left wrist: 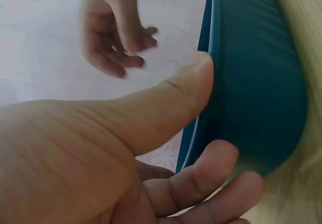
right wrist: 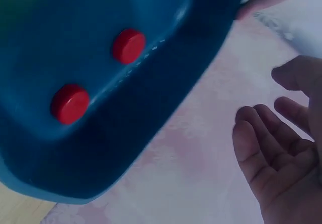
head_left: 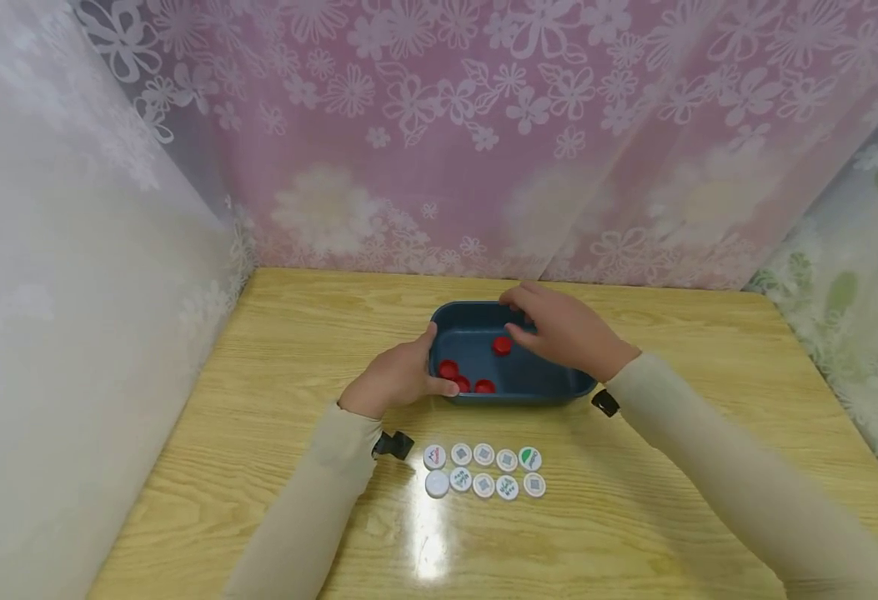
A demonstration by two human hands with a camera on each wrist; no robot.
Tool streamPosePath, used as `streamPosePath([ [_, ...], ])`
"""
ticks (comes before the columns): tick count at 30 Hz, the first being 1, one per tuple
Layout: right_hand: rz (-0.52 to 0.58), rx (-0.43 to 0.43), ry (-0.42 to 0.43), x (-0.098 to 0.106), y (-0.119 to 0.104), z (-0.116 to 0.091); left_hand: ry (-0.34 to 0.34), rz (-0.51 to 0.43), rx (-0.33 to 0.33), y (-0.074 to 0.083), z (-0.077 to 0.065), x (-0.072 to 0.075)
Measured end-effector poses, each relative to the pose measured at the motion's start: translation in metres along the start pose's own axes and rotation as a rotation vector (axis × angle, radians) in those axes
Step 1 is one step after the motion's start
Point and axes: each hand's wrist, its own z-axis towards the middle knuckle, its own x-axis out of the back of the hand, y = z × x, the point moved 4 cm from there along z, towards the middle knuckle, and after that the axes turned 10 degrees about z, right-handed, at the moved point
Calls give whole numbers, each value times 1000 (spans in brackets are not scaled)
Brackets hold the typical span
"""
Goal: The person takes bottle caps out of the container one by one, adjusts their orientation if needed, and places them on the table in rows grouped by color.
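Observation:
A dark blue plastic tub stands on the table with several red bottle caps on its floor, some bunched in its near left corner. My left hand holds the tub at that corner, thumb at the near rim and fingers along the left side; the left wrist view shows the thumb pressed on the rim. Over the tub's right half hovers my right hand, hiding part of the inside. In the right wrist view its fingers are loosely bent with nothing between them, apart from the tub.
Two rows of white bottle caps, some with printed marks, lie on the wooden table in front of the tub. A pink flowered curtain hangs behind the table, and pale cloth hangs at the left.

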Motion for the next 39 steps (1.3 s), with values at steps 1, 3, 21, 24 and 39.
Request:
streamPosePath([
  [1,-12,-8,-29,-3,3,5,-2,-3,-1,0,0,-1],
  [3,-38,-29,-95,-8,11,13,-5,-11,1,-1,0,-2],
  [21,-304,30,-529,-64,56,51,-14,-45,-11,3,1,-3],
  [24,-296,7,-521,-64,56,56,-10,-44,-16,3,2,-1],
  [39,-173,-4,-566,-72,41,68,-8,-56,7,-1,2,-1],
])
